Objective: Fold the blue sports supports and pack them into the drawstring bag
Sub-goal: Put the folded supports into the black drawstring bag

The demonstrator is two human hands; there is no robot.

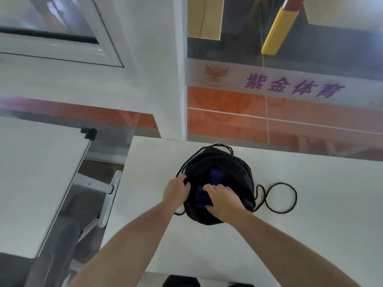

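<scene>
A black drawstring bag [232, 168] lies on the white table [310, 224] with its mouth toward me. My left hand [175, 189] grips the bag's left rim and holds it open. My right hand [222, 200] is shut on a folded blue sports support [202, 198] at the bag's mouth, partly inside. Another blue support [216, 176] shows deeper in the bag. The bag's black cord [281, 198] loops on the table to the right.
A second white table [31, 183] with a black corner cap [89, 132] stands at left across a gap. A glass wall with an orange band and purple lettering [294, 87] runs behind the table's far edge. A white pillar [165, 79] rises behind.
</scene>
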